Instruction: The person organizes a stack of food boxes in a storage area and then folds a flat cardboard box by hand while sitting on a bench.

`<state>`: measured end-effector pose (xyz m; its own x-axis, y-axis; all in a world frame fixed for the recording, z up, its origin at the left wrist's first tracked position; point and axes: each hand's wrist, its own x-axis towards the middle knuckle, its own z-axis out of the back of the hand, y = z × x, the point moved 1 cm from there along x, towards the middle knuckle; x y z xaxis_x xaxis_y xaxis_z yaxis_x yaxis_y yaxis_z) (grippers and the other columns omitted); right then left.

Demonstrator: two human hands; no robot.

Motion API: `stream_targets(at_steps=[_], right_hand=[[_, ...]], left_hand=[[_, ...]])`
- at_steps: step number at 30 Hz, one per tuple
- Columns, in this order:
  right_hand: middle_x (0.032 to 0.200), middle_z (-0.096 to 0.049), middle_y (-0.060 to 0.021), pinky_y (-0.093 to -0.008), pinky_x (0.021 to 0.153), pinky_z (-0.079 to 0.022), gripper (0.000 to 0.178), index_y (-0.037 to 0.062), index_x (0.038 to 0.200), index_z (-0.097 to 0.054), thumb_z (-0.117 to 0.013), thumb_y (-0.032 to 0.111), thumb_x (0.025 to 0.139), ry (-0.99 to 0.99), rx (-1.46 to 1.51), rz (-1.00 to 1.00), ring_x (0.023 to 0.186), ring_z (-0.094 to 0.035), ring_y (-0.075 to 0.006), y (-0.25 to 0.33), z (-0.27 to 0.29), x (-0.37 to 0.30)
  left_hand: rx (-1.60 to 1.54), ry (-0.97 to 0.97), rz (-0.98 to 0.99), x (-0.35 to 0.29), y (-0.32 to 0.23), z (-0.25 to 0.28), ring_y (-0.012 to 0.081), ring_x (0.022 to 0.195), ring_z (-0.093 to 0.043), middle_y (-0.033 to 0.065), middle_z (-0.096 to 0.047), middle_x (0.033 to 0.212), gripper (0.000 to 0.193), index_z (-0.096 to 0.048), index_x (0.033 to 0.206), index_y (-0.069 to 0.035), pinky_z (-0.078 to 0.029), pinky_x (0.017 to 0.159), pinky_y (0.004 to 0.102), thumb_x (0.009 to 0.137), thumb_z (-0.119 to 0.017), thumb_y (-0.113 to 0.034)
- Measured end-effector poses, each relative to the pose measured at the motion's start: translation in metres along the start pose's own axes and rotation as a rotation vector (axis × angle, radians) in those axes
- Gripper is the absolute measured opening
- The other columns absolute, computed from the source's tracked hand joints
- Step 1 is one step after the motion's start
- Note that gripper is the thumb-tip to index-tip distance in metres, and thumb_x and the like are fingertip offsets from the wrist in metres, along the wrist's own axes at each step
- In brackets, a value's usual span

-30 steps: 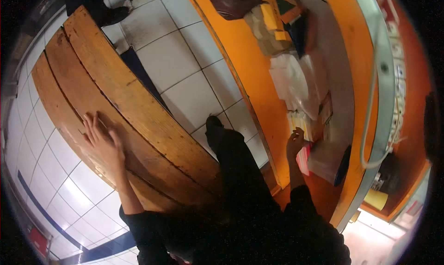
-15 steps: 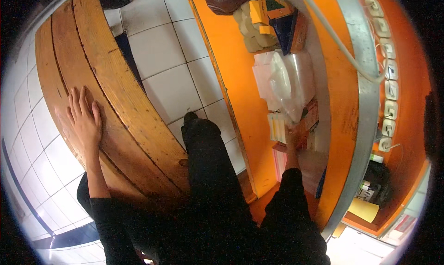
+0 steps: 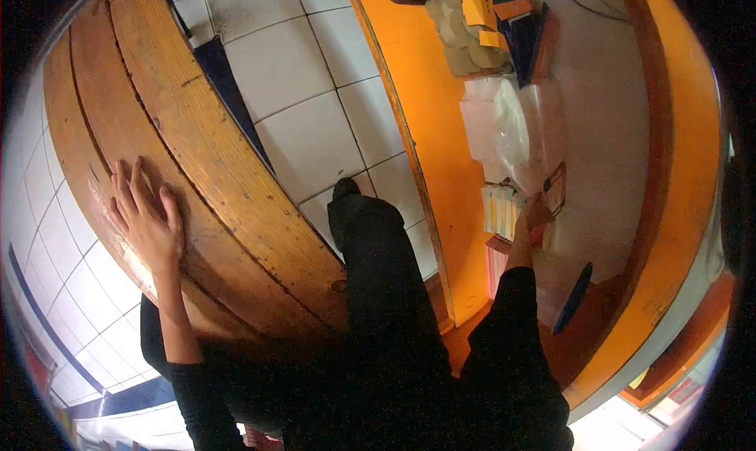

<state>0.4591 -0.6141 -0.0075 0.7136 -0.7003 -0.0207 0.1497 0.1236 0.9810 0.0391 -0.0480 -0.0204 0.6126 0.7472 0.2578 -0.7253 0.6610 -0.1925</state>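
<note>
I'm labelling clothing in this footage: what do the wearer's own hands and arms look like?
The left hand is bare, with no glove, ring or watch visible. The right hand shows no glove either; shadow hides finer detail. The left sleeve and right sleeve look black and plain, ending short of the wrists.

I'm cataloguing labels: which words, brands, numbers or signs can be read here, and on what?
None can be read.
Striped stack near the right hand: too small and blurred to tell any print.
Clear plastic bag: no legible marking.
Yellow item near the top: no legible marking.
</note>
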Motion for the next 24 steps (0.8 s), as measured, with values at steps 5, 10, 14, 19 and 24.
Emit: stream_targets(at_steps=[5,10,14,19,24], right_hand=[[0.103,-0.056,-0.0131,-0.0431,0.078,-0.044,0.029,0.0044,0.108,-0.054,-0.052,0.023,0.086,-0.032,0.081,-0.041,0.090,-0.054,-0.0271,-0.002,-0.008,-0.003],[0.105,-0.056,-0.0137,-0.0453,0.080,-0.044,0.031,0.0047,0.109,-0.054,-0.053,0.025,0.086,-0.037,0.182,-0.120,0.092,-0.054,-0.0281,-0.005,-0.017,-0.007],[0.106,-0.056,-0.0142,-0.0471,0.082,-0.043,0.033,0.0049,0.109,-0.054,-0.054,0.028,0.086,0.049,0.303,-0.283,0.093,-0.054,-0.0288,-0.021,-0.019,-0.034],[0.107,-0.055,-0.0149,-0.0492,0.084,-0.043,0.035,0.0051,0.110,-0.054,-0.054,0.030,0.085,0.183,0.479,-0.684,0.094,-0.053,-0.0298,-0.026,-0.067,-0.055],[0.104,-0.057,-0.0158,-0.0484,0.085,-0.044,0.032,0.0033,0.109,-0.054,-0.051,0.027,0.088,0.473,0.644,-0.891,0.093,-0.054,-0.0299,-0.048,-0.090,0.007]], left_hand=[[-0.020,0.009,0.010,0.004,0.002,-0.001,0.0279,0.132,-0.028,0.0111,-0.033,0.141,0.046,-0.042,0.131,-0.013,-0.017,0.107,0.0460,0.087,-0.046,-0.025],[-0.033,0.007,0.001,0.005,0.001,-0.002,0.0285,0.133,-0.026,0.0121,-0.032,0.141,0.046,-0.042,0.131,-0.012,-0.016,0.107,0.0463,0.087,-0.045,-0.025],[-0.023,-0.004,-0.016,0.002,-0.001,-0.001,0.0288,0.133,-0.026,0.0120,-0.032,0.141,0.046,-0.042,0.131,-0.012,-0.015,0.107,0.0463,0.087,-0.045,-0.025],[-0.017,0.038,0.030,0.000,-0.001,-0.003,0.0286,0.133,-0.025,0.0116,-0.031,0.142,0.048,-0.041,0.132,-0.012,-0.014,0.108,0.0466,0.086,-0.046,-0.026],[-0.031,0.051,0.034,0.005,-0.001,0.000,0.0281,0.134,-0.025,0.0111,-0.031,0.142,0.047,-0.042,0.131,-0.012,-0.013,0.108,0.0472,0.085,-0.046,-0.023]])
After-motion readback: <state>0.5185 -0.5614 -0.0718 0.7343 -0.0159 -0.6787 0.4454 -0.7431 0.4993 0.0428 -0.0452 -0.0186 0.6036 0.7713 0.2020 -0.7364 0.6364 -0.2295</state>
